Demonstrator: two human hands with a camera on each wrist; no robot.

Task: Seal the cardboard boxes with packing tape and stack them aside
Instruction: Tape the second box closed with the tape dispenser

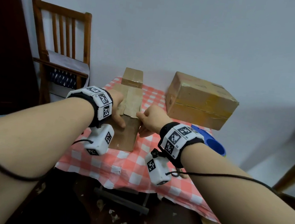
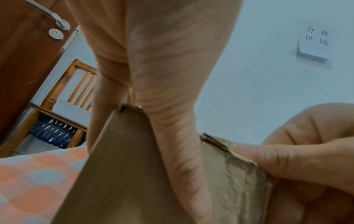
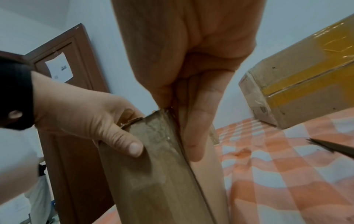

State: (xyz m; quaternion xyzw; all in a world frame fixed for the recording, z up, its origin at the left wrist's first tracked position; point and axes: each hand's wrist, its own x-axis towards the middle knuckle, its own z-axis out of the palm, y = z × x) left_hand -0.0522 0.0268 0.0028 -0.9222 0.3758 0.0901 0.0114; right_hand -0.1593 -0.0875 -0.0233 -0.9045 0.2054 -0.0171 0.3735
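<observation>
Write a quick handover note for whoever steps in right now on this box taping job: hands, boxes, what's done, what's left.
Left hand: grips the near box at its top left edge.
Right hand: grips its top right edge.
The box stands on the checked table; tape covers its top.
Small box behind it, big box far right, both taped.
Left: stack the near box aside.

You are looking at a tablecloth showing a red-and-white check, with a plain brown box under your hands and a small brown box behind it. The large box is wearing yellowish tape bands over tan cardboard, and a blue tape dispenser is showing beside it. Your wristbands are displaying black-and-white square markers.
</observation>
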